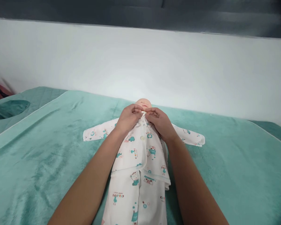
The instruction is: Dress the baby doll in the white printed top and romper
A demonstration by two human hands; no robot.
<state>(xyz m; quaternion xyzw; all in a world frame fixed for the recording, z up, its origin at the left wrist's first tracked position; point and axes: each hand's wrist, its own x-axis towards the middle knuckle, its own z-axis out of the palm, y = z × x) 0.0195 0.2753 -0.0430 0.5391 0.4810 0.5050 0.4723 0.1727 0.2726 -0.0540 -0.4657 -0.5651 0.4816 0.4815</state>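
A baby doll lies on its back, its head at the far end and its lower part running out of view toward me. It wears a white printed baby shirt with both sleeves spread sideways, and matching white pants. My left hand pinches the shirt's collar just below the doll's chin. Opposite it, my right hand pinches the other side of the collar, fingertips almost meeting. A pale button shows on the shirt front below my hands. What lies between the fingertips is partly hidden.
A green plush cover spreads under the doll, with a round hole in the padding at the far left. Behind stands a white wall with a dark band above. Something red shows at the left edge.
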